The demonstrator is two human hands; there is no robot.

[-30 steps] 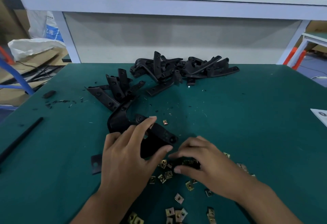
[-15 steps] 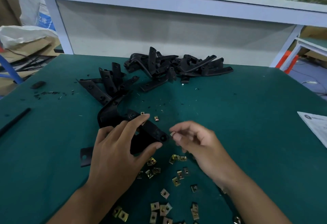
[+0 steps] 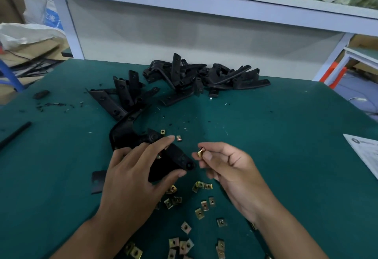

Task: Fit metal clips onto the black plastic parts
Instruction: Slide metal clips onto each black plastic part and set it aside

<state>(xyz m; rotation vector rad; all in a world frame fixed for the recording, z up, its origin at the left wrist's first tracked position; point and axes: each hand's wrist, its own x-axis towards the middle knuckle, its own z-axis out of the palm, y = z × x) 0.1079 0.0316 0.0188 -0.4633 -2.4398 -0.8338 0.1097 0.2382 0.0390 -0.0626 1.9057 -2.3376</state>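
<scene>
Green matting covers the bench (image 3: pixel 286 156), which backs onto a pale grey panel under a white shelf. Near the front, the left hand (image 3: pixel 133 179) grips a curved black plastic part (image 3: pixel 131 134) that lies on the mat, its index finger stretched over the top and its thumb curled under the near end, where a round hole shows. Just to the right of that end, apart from it, the right hand (image 3: pixel 229 168) pinches a single brass-coloured metal clip (image 3: pixel 200 152) between thumb and forefinger, raised off the mat, with the other fingers curled in below. More loose clips (image 3: pixel 202 205) lie scattered on the mat between and in front of the two wrists, and two more (image 3: pixel 179 137) sit just beyond the left index fingertip. Further back, one heap of black parts (image 3: pixel 124 97) fans out touching the gripped piece, and a bigger pile (image 3: pixel 204 77) lies along the far edge. A small flat black plate (image 3: pixel 97 181) rests beside the left wrist, a black rod (image 3: pixel 15 135) lies at the left edge, and a printed sheet (image 3: pixel 366 154) sits at the right edge
</scene>
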